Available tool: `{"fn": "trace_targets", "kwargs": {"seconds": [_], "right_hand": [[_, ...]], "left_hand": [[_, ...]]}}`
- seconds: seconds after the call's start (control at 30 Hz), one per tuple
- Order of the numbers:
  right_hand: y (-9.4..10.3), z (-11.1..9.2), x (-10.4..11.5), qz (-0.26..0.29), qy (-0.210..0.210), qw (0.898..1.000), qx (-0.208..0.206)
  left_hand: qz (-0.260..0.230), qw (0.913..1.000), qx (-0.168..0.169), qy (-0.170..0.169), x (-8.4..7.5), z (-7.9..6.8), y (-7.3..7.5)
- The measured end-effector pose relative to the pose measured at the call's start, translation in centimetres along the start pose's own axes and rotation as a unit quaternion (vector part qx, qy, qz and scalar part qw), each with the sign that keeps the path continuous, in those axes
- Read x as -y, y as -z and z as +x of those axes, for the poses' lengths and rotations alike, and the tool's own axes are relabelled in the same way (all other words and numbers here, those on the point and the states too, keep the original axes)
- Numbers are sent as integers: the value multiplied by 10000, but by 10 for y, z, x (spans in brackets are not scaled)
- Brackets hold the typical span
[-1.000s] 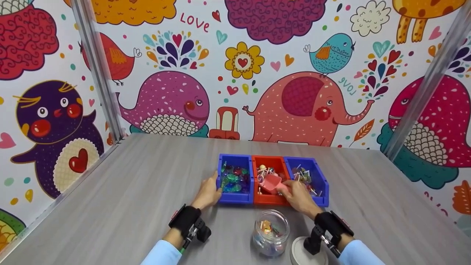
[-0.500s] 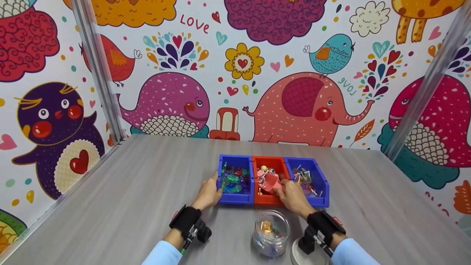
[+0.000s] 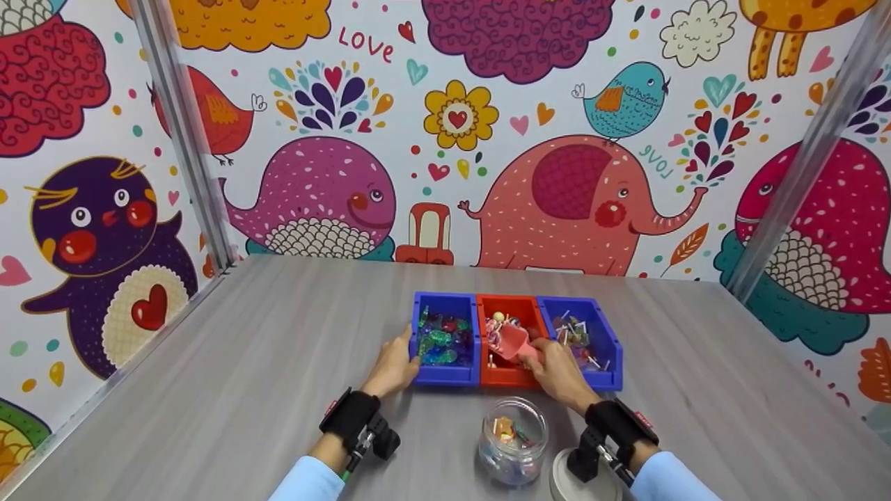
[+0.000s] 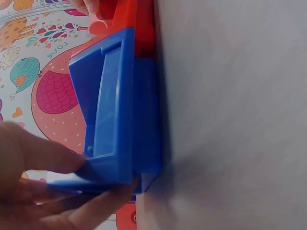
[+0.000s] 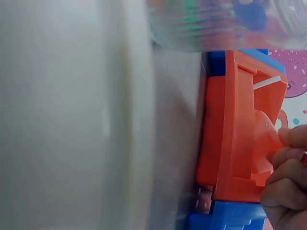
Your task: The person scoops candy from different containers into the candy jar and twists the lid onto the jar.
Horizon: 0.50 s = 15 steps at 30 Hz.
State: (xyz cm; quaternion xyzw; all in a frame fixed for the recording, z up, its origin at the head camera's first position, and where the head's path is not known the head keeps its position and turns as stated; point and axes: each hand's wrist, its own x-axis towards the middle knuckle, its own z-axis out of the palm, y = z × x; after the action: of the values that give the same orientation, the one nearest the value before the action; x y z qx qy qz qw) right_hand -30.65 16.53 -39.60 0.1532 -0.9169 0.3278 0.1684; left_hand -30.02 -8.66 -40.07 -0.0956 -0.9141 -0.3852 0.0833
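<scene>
My right hand [image 3: 560,369] grips the handle of a pink scoop [image 3: 514,341], its blade among lollipops [image 3: 495,327] in the red bin [image 3: 498,376]. In the right wrist view the curled fingers [image 5: 288,177] pinch the scoop [image 5: 264,139] behind the bin's front wall. At the left side, my left hand [image 3: 391,365] holds the wall of a blue bin [image 3: 445,376] with shiny green, blue and red pieces in it. The left wrist view shows thumb and fingers on either side of that blue bin's wall [image 4: 108,167].
An uncovered clear jar [image 3: 513,452] with some wrapped sweets stands in front of the bins. Beside it lies a round whitish lid [image 3: 581,483], partly under the right wrist camera. A second blue bin [image 3: 602,380] with lollipops adjoins the red one. Patterned walls [image 3: 445,69] enclose the table [image 3: 292,334].
The right hand has shifted slightly left and toward the front with the scoop, which stays in the red bin. The left hand keeps its place on the blue bin.
</scene>
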Motion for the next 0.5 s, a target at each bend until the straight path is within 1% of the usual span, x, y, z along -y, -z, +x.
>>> {"fn": "trace_targets", "kwargs": {"seconds": [0.1,0.3,0.4,0.5], "right_hand": [[0,0,0,92,-83,9999,-25],[2,0,-1,130,8,9999,-84],[4,0,-2,219,-54,9996,-145],[6,1,-1,352,-203,9989,-244]], "left_hand": [[-35,10000,36,-25,0,0,0],[-19,9999,97,28,0,-1,1],[-53,9999,87,94,0,-1,1],[-68,9999,69,101,0,-1,0]]}}
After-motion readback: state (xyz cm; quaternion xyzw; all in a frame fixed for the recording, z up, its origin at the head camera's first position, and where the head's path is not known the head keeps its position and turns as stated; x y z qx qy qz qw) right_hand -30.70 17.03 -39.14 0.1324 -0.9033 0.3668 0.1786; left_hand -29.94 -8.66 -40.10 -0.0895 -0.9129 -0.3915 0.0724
